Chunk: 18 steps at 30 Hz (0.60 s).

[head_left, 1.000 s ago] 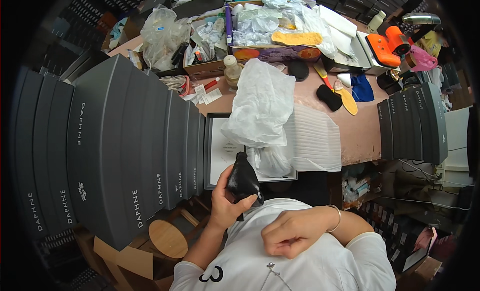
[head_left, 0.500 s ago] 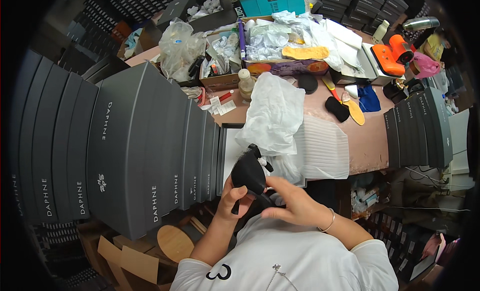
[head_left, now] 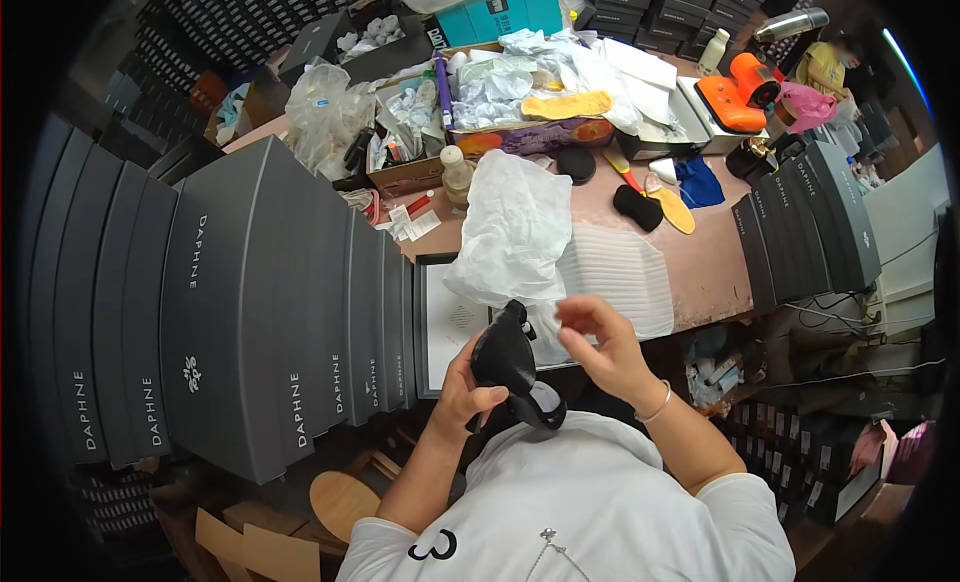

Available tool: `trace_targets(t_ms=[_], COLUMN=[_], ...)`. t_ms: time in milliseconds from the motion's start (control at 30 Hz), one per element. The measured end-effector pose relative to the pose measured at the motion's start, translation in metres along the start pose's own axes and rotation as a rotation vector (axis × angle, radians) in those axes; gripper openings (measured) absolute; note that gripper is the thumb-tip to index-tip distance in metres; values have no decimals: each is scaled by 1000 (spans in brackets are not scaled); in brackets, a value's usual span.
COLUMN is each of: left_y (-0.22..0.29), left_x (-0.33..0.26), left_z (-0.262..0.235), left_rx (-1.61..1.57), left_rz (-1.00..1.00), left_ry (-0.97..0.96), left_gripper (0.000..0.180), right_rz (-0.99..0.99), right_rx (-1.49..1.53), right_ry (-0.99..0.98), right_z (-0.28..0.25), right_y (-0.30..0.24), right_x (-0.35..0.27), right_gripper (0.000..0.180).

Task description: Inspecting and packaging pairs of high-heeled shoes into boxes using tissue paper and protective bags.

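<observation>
My left hand [head_left: 462,392] grips a black shoe [head_left: 503,357] in front of my chest, its thumb along the near side. A pale insole shows in the opening at the shoe's lower end; I cannot tell whether a second shoe is tucked behind. Just to the right, my right hand [head_left: 608,350] is raised off the shoe, fingers apart and bent, with nothing visible in them. Beyond both hands lies crumpled white tissue paper [head_left: 515,217], partly over an open box with a white inside [head_left: 440,332]. A ribbed white packing sheet [head_left: 622,282] lies beside the paper.
Dark grey shoe boxes [head_left: 225,312] stand in a row at left, more [head_left: 815,217] at right. Behind are a carton of crumpled paper [head_left: 530,140], a bottle [head_left: 457,174], a black sponge [head_left: 638,209], yellow insoles [head_left: 675,210] and an orange device [head_left: 735,100]. A person [head_left: 825,67] is far right.
My right hand has let go of the shoe and moved up and to the right. The shoe has turned in my left hand, so its pale insole now shows. The view has shifted slightly.
</observation>
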<state>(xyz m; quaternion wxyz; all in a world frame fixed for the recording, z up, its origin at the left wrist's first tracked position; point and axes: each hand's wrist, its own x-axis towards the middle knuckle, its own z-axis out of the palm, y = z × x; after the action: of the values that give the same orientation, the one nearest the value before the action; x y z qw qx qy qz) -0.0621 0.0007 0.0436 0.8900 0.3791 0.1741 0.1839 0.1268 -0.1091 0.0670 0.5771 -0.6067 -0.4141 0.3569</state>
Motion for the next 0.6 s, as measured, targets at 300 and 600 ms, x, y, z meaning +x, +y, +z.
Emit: trace_targets(t_ms=[300, 600], left_y=[-3, -12], left_x=[-1, 2], left_z=[7, 12], left_rx=[155, 128], left_rz=[24, 10], left_ry=[-8, 42], left_gripper=[80, 77], right_rz=[97, 271], right_rx=[-1, 301], right_ry=[-231, -284], right_z=[17, 9], right_y=[-33, -14], right_x=[3, 8], right_gripper=[17, 10])
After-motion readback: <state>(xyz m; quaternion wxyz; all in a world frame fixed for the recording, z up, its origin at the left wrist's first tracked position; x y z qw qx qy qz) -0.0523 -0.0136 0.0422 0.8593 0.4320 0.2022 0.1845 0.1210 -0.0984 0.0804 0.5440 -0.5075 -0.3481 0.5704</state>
